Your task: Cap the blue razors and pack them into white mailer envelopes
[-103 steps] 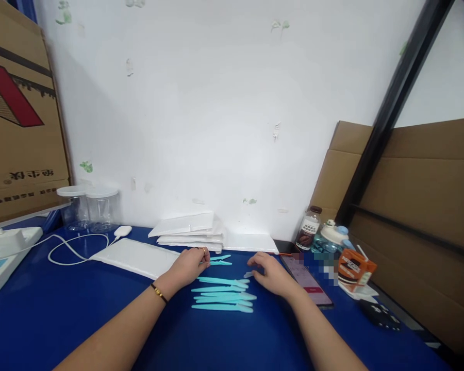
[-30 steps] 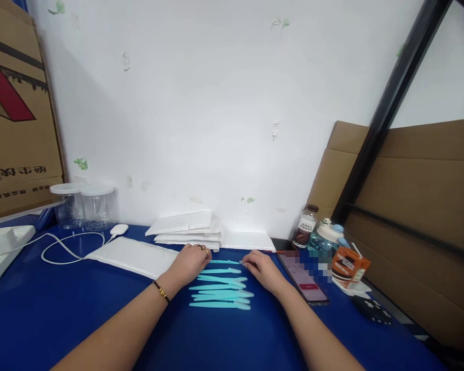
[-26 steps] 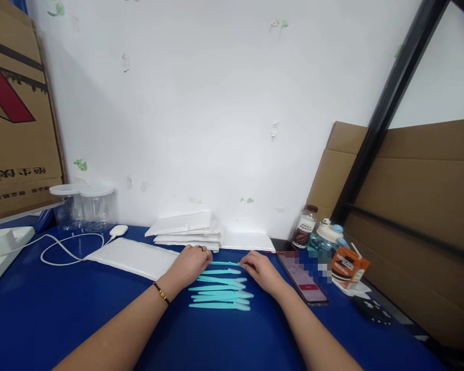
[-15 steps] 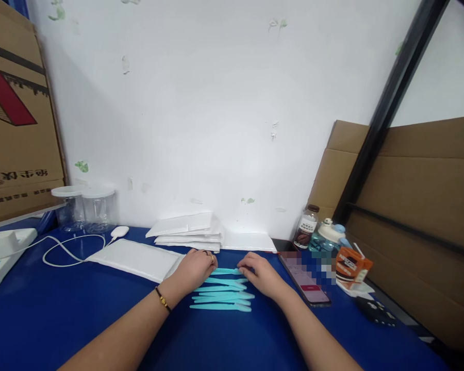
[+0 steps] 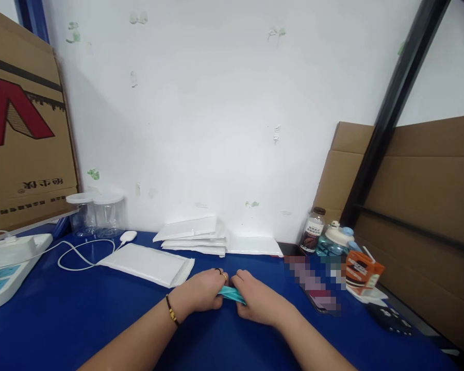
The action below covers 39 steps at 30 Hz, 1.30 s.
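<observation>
Both hands meet over the middle of the blue table. Between them is a bunch of slim turquoise eyebrow razors (image 5: 232,294), gathered together; only a short middle stretch shows. My left hand (image 5: 203,291), with a ring and a bracelet, is closed round the left end of the bunch. My right hand (image 5: 260,299) is closed round the right end, thumb and fingers bent over it. The fingers hide both ends of the razors. A white padded mailer (image 5: 147,264) lies flat on the table, just beyond and left of my left hand.
Against the wall lies a stack of white mailers (image 5: 193,238). At right are a phone (image 5: 320,299), a brown-capped bottle (image 5: 313,231), a blue-lidded water bottle (image 5: 334,239) and an orange carton (image 5: 363,270). At left are clear jars (image 5: 109,215), a power strip (image 5: 19,273) and a white cable (image 5: 75,252).
The razors lay spread in a row on the table; now they are bunched between my hands. Both hands have closed and come nearer together and towards me. The view has shifted slightly left.
</observation>
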### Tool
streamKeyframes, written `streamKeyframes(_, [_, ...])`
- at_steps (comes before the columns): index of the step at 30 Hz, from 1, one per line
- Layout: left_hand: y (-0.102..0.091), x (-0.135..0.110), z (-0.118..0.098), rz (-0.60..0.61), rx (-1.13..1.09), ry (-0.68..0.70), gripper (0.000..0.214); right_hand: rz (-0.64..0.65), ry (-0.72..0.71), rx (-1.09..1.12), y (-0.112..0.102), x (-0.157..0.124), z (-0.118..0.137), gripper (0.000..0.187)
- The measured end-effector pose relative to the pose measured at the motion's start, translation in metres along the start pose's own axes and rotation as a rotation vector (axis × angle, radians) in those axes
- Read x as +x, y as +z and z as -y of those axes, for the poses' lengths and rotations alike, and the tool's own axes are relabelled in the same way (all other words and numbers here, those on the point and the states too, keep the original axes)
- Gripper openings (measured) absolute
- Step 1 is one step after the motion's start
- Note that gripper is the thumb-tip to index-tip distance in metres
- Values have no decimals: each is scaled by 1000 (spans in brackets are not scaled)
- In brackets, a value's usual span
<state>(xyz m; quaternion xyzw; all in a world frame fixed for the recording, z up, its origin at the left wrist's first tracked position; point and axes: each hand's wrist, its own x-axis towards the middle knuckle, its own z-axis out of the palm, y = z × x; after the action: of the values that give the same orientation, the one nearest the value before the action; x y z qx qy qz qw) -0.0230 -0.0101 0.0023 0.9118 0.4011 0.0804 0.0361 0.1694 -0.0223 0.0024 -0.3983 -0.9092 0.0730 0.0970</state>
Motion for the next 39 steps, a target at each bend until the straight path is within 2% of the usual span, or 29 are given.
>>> streamKeyframes(7, [4, 4, -4, -15, 79, 54, 13, 16, 9, -42, 4, 3, 2, 29])
streamKeyframes(12, [8, 8, -14, -41, 120, -36, 16, 27, 10, -57, 1, 1, 6, 32])
streamKeyframes(16, [12, 13, -20, -15, 104, -108, 16, 3, -6, -65, 4, 1, 4, 31])
streamKeyframes(19, [16, 16, -21, -11, 133, -111, 18, 2, 8, -84, 4, 3, 1, 29])
streamKeyframes(22, [19, 17, -20, -16, 169, -89, 20, -34, 32, -64, -6, 1, -4, 29])
streamKeyframes(24, [20, 17, -19, -11, 173, -84, 20, -106, 37, 30, -15, -4, -13, 43])
streamKeyframes(26, [18, 17, -19, -6, 150, -84, 18, -226, 62, 213, -23, -10, -27, 76])
streamKeyframes(28, [14, 18, -18, -23, 88, -122, 14, -401, 139, 472, -25, -12, -41, 97])
streamKeyframes(31, [9, 21, -16, -117, -94, -229, 13, -646, 196, 934, -16, -7, -49, 111])
streamKeyframes(33, [9, 22, -17, -208, -247, -226, 17, -650, 165, 1215, -7, 1, -39, 113])
streamKeyframes(36, [14, 24, -26, -252, -470, -72, 22, -523, 98, 1417, -1, 10, -9, 99])
streamKeyframes(39, [16, 23, -38, -209, -634, 70, 35, -482, 123, 1411, -5, 12, 15, 45])
